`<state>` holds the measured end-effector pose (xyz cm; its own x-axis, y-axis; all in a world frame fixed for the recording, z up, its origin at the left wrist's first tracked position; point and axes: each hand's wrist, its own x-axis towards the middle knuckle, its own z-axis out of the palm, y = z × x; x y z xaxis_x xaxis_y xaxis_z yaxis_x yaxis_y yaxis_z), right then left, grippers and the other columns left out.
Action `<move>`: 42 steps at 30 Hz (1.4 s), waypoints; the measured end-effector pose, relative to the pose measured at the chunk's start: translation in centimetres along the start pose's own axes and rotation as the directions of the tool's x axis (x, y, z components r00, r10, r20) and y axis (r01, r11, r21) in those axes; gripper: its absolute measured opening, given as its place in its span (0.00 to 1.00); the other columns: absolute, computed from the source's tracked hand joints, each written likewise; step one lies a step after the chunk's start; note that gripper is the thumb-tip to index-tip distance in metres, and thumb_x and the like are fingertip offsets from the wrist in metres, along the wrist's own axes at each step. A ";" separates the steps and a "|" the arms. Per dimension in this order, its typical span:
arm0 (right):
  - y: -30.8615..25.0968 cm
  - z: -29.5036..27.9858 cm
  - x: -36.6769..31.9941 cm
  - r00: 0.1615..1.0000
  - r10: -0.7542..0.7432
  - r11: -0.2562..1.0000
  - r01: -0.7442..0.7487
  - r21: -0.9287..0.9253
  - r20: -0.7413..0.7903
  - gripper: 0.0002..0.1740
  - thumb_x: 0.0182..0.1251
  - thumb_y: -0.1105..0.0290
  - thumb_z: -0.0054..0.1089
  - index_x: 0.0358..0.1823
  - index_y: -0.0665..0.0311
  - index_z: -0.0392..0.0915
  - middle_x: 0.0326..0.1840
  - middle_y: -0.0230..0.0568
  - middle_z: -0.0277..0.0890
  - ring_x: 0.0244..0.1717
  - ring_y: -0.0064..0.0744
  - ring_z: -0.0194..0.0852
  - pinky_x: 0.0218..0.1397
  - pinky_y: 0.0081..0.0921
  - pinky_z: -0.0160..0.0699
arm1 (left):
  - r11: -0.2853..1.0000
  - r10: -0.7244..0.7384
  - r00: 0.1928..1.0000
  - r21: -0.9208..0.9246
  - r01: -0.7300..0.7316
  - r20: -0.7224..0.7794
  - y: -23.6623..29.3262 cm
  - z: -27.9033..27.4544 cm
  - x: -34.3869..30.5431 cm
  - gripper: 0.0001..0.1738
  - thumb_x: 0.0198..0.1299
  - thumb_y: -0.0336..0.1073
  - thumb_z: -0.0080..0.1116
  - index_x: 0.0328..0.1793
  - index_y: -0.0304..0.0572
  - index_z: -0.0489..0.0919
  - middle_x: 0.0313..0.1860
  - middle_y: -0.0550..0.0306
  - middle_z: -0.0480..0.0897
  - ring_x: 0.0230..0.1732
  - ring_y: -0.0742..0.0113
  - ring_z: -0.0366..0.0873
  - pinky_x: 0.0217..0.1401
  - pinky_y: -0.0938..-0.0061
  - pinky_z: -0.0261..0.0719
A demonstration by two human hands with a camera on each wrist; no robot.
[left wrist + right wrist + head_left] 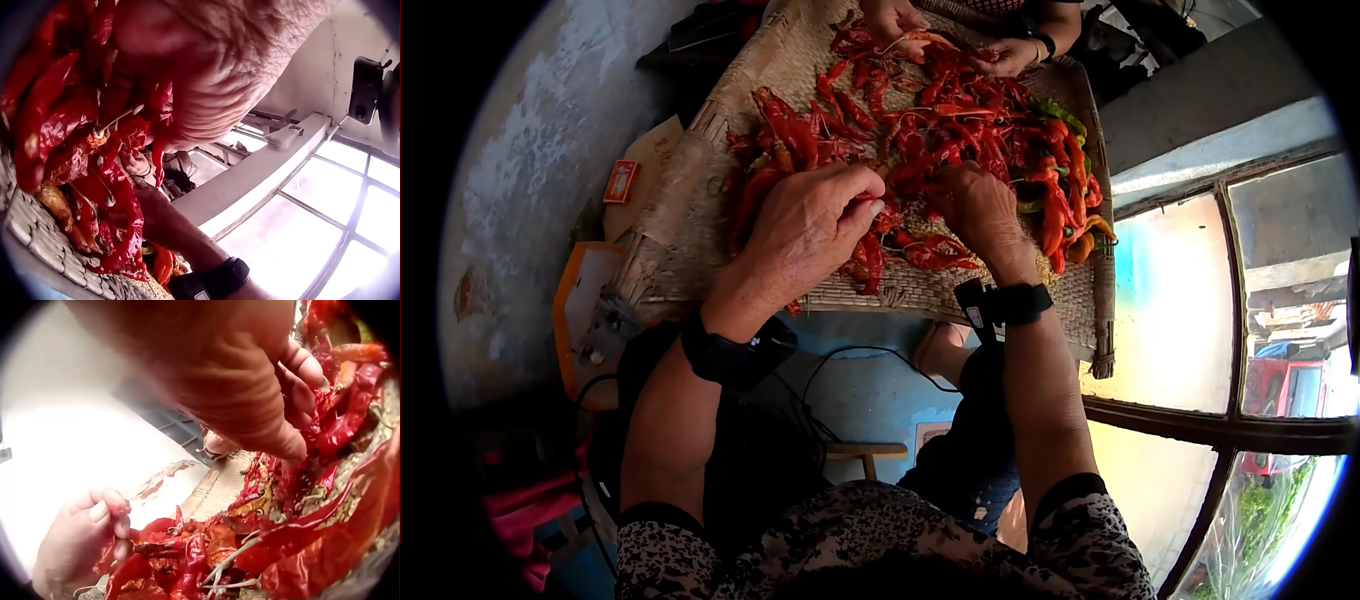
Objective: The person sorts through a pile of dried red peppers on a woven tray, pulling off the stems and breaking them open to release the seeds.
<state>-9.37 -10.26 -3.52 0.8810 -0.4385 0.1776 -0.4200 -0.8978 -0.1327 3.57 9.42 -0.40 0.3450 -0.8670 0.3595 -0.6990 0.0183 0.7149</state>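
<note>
Dried red chili peppers [945,250], wrinkled and glossy with pale stems, lie heaped on a woven mat tray [670,200]. My left hand [810,215] is over the near left of the heap; the right wrist view shows its thumb and fingers [100,512] pinching a dried red chili [106,553]. Over the middle of the heap, my right hand [980,210] reaches down among the peppers. Its thumb and curled fingers [303,365] pinch at a dark red chili [300,481], partly hidden by the hand.
Another person's hands [1005,57] work in peppers at the far edge. Fresher red, orange and green peppers [1055,190] lie along the right side. A window [1170,300] is close on the right, and a red matchbox [622,182] on the left. A cable [880,348] hangs below the tray.
</note>
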 end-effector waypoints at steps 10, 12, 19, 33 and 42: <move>-0.7 -1.7 0.5 0.999 -0.014 0.950 -0.001 0.313 0.047 0.07 0.58 0.70 0.60 0.35 0.64 0.81 0.32 0.44 0.80 0.33 0.41 0.81 0.36 0.35 0.77 | 1.000 0.020 0.999 -0.009 -0.021 -0.049 -0.2 -0.2 0.0 0.10 0.64 0.29 0.54 0.50 0.36 0.74 0.39 0.47 0.82 0.40 0.57 0.82 0.40 0.68 0.78; -1.0 -2.2 0.3 0.992 -0.012 0.879 -0.051 0.474 0.129 0.07 0.59 0.70 0.60 0.36 0.66 0.81 0.31 0.43 0.81 0.32 0.35 0.81 0.37 0.32 0.77 | 0.999 -0.021 0.999 -0.040 0.020 -0.033 0.1 -0.4 0.0 0.10 0.65 0.30 0.53 0.50 0.36 0.74 0.38 0.47 0.82 0.39 0.57 0.83 0.39 0.68 0.78; -0.8 -3.5 0.2 0.998 -0.011 0.734 -0.033 0.679 0.060 0.09 0.64 0.67 0.61 0.36 0.68 0.80 0.27 0.37 0.79 0.29 0.25 0.76 0.34 0.25 0.74 | 1.000 -0.002 0.999 -0.029 0.001 -0.045 -0.2 -0.2 0.1 0.09 0.66 0.31 0.53 0.50 0.36 0.74 0.37 0.46 0.82 0.38 0.58 0.82 0.38 0.67 0.78; -4.5 -4.3 -1.4 0.991 -0.137 0.560 0.064 0.826 0.015 0.22 0.63 0.60 0.66 0.53 0.67 0.75 0.40 0.40 0.82 0.41 0.28 0.80 0.42 0.27 0.79 | 0.992 -0.028 0.999 -0.122 0.023 -0.043 0.3 0.1 0.2 0.10 0.67 0.30 0.51 0.52 0.38 0.71 0.32 0.47 0.80 0.33 0.59 0.80 0.35 0.68 0.75; -0.6 -4.0 -0.6 0.988 0.131 0.539 -0.004 0.842 -0.079 0.11 0.66 0.69 0.61 0.46 0.68 0.79 0.32 0.38 0.81 0.32 0.23 0.79 0.35 0.23 0.78 | 0.991 -0.078 0.997 -0.106 0.076 -0.019 0.3 0.0 0.1 0.12 0.68 0.32 0.49 0.55 0.38 0.71 0.36 0.48 0.80 0.36 0.61 0.80 0.39 0.69 0.77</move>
<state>-10.48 -9.64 0.32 0.7984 -0.5541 0.2356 -0.0465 -0.4468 -0.8934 3.42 9.31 -0.14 0.4105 -0.8562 0.3137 -0.6002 0.0053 0.7998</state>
